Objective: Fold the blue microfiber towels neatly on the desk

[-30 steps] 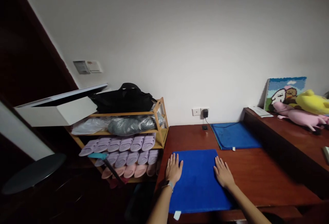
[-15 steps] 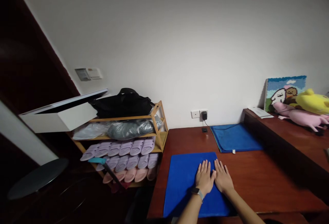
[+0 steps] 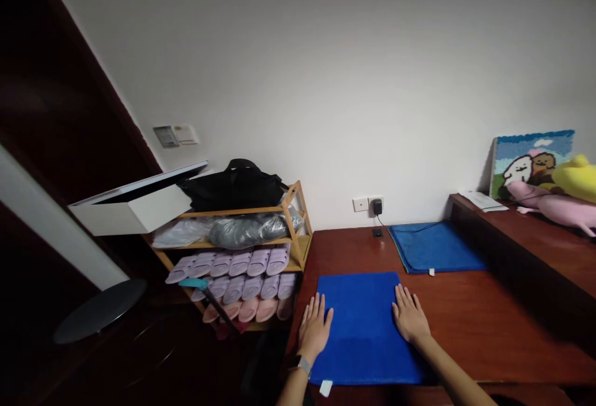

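A bright blue cloth [image 3: 365, 331], folded into a flat rectangle, lies on the reddish-brown wooden table [image 3: 493, 325]. A white tag [image 3: 326, 388] sticks out at its front left corner. On the cloth's left edge rests my left hand [image 3: 315, 329], palm down with the fingers stretched out and a watch on the wrist. My right hand [image 3: 411, 314] lies flat over the right edge, its fingers extended. Neither hand holds anything. Behind them, near the wall, is a second folded blue cloth [image 3: 440, 248] with a small white tag.
Left of the table stands a wooden shoe rack [image 3: 298, 226] with several slippers [image 3: 242, 263], a black bag [image 3: 235, 189] and a white box [image 3: 139, 210]. A plugged-in black adapter [image 3: 377, 207] is on the wall. Plush toys [image 3: 554, 204] sit on the raised surface at right.
My left hand has slid from the middle of the cloth to its left edge. My right hand stays at the right edge. The white front tag now shows, and the view has shifted slightly left.
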Tool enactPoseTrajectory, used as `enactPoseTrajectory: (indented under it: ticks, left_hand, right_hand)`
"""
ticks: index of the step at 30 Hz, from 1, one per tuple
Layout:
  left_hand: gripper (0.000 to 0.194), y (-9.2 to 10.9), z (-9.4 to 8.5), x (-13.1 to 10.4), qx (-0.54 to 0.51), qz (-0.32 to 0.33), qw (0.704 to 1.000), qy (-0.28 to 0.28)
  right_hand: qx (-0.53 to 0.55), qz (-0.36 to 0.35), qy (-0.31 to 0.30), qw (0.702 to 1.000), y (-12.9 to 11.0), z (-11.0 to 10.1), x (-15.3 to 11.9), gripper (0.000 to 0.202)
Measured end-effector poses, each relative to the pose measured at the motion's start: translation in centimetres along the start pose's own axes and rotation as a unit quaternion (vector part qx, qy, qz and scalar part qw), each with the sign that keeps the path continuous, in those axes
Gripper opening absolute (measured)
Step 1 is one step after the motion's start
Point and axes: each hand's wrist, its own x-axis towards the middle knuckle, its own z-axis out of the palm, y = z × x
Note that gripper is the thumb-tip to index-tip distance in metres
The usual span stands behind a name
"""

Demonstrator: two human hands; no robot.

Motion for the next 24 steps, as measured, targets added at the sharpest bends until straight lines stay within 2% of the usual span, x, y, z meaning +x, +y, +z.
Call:
enactPoseTrajectory:
  ticks: [2,7,12,15,17,19,22,24]
  left_hand:
    - [0.070,-0.5,0.1,0.2,-0.002,-0.003,1.000,0.000]
    - [0.069,0.1,0.6,0.9,0.002,0.003,1.000,0.010]
    - [0.067,-0.5,0.7,1.0,0.009,0.018,1.000,0.021]
    - [0.065,0.3,0.3,1.0,0.018,0.022,0.997,0.065]
    - [0.064,2.5,-0.1,0.9,0.013,0.035,0.993,0.107]
    - [0.062,6.0,-0.2,0.4,-0.008,0.071,0.990,0.119]
    - [0.064,12.6,0.0,-0.6,-0.053,0.164,0.983,0.061]
    - [0.065,16.3,0.3,-1.3,-0.078,0.207,0.975,0.011]
  right_hand:
    - [-0.006,0.003,-0.016,1.000,-0.3,-0.8,0.3,0.069]
    - [0.008,-0.005,-0.026,1.000,-0.3,-2.0,-0.4,0.068]
    - [0.048,-0.017,-0.001,0.999,0.8,-0.4,-3.8,0.068]
    - [0.054,-0.025,0.002,0.998,1.1,0.4,-5.0,0.068]
    - [0.056,-0.025,0.009,0.998,1.0,0.5,-5.1,0.067]
    - [0.058,-0.024,0.017,0.998,0.9,0.5,-5.0,0.067]
    - [0.057,-0.028,0.025,0.998,0.9,0.6,-4.9,0.066]
    - [0.049,-0.035,0.024,0.998,1.1,0.7,-4.9,0.065]
